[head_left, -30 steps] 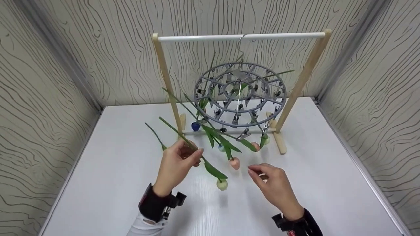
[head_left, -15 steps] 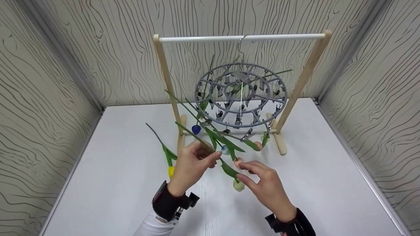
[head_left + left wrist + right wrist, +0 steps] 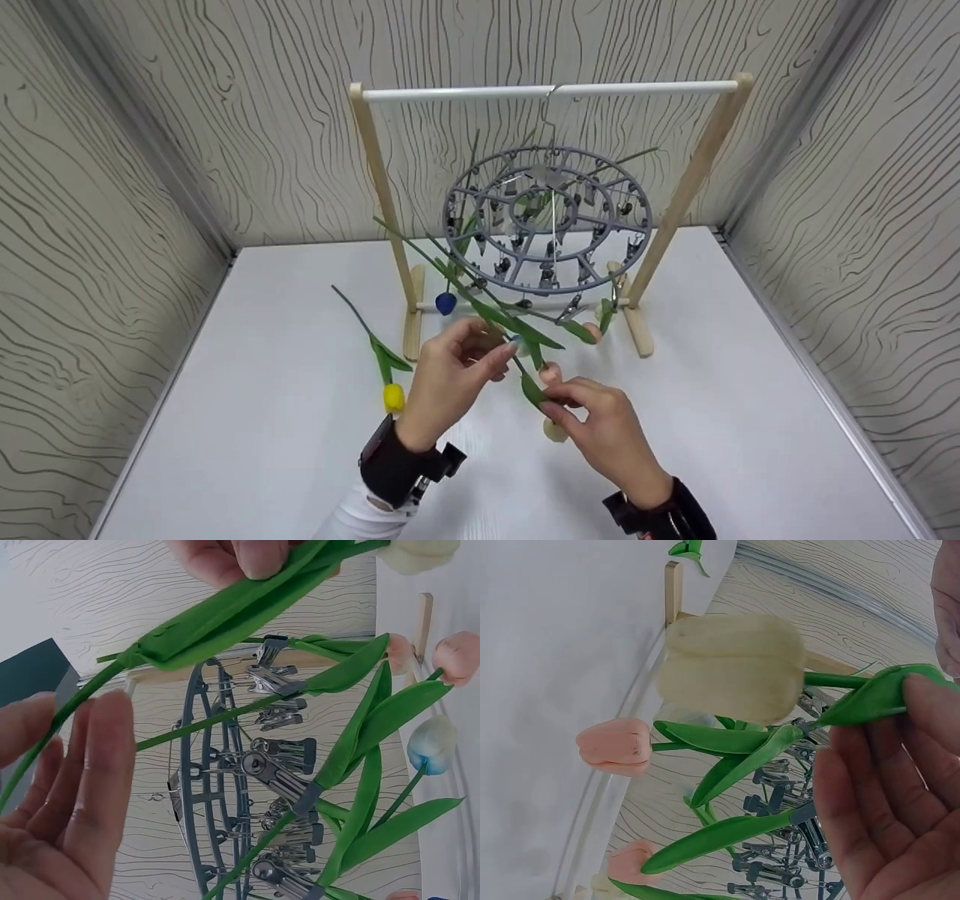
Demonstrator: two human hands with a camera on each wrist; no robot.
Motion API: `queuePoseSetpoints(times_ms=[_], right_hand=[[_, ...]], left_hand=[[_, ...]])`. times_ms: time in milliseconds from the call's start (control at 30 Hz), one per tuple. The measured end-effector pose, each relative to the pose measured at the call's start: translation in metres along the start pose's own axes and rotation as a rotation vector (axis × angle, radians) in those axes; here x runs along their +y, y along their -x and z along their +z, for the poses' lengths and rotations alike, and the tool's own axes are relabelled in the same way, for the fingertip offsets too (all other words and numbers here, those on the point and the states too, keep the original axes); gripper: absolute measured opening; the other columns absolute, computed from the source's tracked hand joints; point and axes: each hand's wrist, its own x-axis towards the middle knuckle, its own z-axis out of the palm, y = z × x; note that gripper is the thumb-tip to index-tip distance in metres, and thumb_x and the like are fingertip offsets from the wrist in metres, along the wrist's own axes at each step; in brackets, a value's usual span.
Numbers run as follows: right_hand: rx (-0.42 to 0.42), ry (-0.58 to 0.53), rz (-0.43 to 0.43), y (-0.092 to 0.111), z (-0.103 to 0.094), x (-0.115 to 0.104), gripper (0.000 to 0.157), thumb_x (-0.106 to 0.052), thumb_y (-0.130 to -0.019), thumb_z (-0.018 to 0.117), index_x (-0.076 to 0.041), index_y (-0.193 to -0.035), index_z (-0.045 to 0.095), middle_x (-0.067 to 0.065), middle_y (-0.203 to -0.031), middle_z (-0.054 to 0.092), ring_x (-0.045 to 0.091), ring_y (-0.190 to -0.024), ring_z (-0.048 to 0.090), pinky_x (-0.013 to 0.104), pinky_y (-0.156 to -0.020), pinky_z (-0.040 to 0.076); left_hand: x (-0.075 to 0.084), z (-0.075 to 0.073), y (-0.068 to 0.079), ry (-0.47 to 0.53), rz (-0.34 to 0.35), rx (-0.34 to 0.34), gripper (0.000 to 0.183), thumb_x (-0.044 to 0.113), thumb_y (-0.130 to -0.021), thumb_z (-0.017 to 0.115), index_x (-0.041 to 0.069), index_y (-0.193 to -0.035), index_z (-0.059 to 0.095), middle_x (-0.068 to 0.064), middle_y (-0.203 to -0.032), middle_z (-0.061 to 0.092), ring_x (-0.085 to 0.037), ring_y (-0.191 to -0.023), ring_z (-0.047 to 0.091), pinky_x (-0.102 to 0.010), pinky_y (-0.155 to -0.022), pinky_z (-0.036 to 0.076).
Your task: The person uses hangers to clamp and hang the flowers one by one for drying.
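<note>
My left hand (image 3: 450,379) pinches the green stem of a cream artificial tulip (image 3: 555,430) between thumb and fingers. With my right hand (image 3: 611,427) I hold its leaf close to the bloom; the right wrist view shows the cream bloom (image 3: 735,667) large, its stem running to my fingers. Just behind hangs a round grey clip hanger (image 3: 545,290) with metal clips. Tulips are clipped on it head down: a pink one (image 3: 550,373), a dark blue one (image 3: 445,303) and, in the left wrist view, a white-and-blue one (image 3: 433,744).
A yellow tulip (image 3: 394,397) lies on the white table (image 3: 255,420), left of my left hand. The hanger hooks over the white bar (image 3: 465,93) of a wooden stand with side posts (image 3: 694,180). Patterned walls enclose the back and sides.
My left hand has moved right with the cream tulip. My right hand has moved left and taken hold of its leaf near the bloom. The yellow tulip has come into full sight.
</note>
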Motion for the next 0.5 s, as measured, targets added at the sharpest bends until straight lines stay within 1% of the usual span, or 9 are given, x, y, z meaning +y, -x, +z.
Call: queuePoseSetpoints(times_ms=[67, 167, 200, 267, 333, 433, 500], right_hand=[[-0.007, 0.004, 0.014, 0.001, 0.0, 0.002, 0.019, -0.008, -0.081, 0.081, -0.017, -0.098, 0.076, -0.017, -0.09, 0.068, 0.003, -0.079, 0.064, 0.025, -0.067, 0.057], [-0.007, -0.009, 0.003, 0.0, -0.003, 0.005, 0.018, -0.01, -0.083, 0.08, -0.015, -0.099, 0.076, -0.014, -0.092, 0.07, 0.005, -0.08, 0.065, 0.023, -0.067, 0.057], [0.004, -0.012, -0.006, -0.002, -0.006, 0.007, 0.017, -0.009, -0.084, 0.079, -0.013, -0.1, 0.076, -0.012, -0.093, 0.071, 0.006, -0.08, 0.066, 0.023, -0.067, 0.057], [0.061, -0.01, -0.01, -0.009, -0.018, 0.013, 0.015, -0.008, -0.085, 0.078, -0.007, -0.1, 0.076, -0.006, -0.092, 0.073, 0.007, -0.078, 0.067, 0.022, -0.067, 0.057], [0.158, 0.001, 0.043, -0.022, -0.037, 0.021, 0.013, -0.007, -0.087, 0.076, -0.003, -0.099, 0.075, 0.001, -0.089, 0.074, 0.008, -0.073, 0.067, 0.02, -0.063, 0.056], [0.301, 0.071, 0.178, -0.05, -0.074, 0.038, 0.012, -0.011, -0.092, 0.072, -0.001, -0.099, 0.074, 0.008, -0.086, 0.074, 0.006, -0.069, 0.065, 0.015, -0.06, 0.053], [0.342, 0.116, 0.274, -0.07, -0.095, 0.051, 0.017, -0.014, -0.096, 0.068, 0.0, -0.104, 0.074, 0.011, -0.089, 0.074, 0.01, -0.073, 0.065, 0.014, -0.06, 0.051]], left_hand=[[-0.001, -0.001, -0.001, 0.022, 0.006, 0.019, 0.017, 0.011, -0.089, 0.075, 0.001, -0.1, 0.067, -0.009, -0.084, 0.07, -0.022, -0.068, 0.069, -0.033, -0.064, 0.061], [0.0, -0.004, -0.001, 0.037, 0.027, 0.028, 0.015, 0.01, -0.089, 0.074, 0.0, -0.098, 0.068, -0.009, -0.084, 0.07, -0.022, -0.068, 0.069, -0.034, -0.063, 0.061], [0.0, -0.004, -0.001, 0.038, 0.034, 0.025, 0.014, 0.01, -0.089, 0.075, 0.0, -0.097, 0.068, -0.009, -0.083, 0.07, -0.022, -0.068, 0.069, -0.034, -0.063, 0.06], [0.002, -0.005, 0.0, 0.032, 0.043, 0.017, 0.013, 0.01, -0.089, 0.075, 0.001, -0.096, 0.068, -0.009, -0.083, 0.071, -0.021, -0.068, 0.068, -0.034, -0.063, 0.06], [0.003, -0.006, 0.0, 0.032, 0.049, 0.011, 0.013, 0.01, -0.09, 0.075, 0.001, -0.096, 0.069, -0.01, -0.084, 0.071, -0.021, -0.068, 0.068, -0.033, -0.064, 0.06], [0.004, -0.007, -0.001, 0.027, 0.05, 0.012, 0.013, 0.011, -0.09, 0.075, 0.001, -0.097, 0.069, -0.01, -0.085, 0.071, -0.021, -0.07, 0.068, -0.033, -0.065, 0.06], [0.004, -0.008, -0.001, 0.025, 0.05, 0.014, 0.013, 0.012, -0.09, 0.075, 0.002, -0.096, 0.069, -0.01, -0.086, 0.071, -0.022, -0.07, 0.068, -0.033, -0.065, 0.06]])
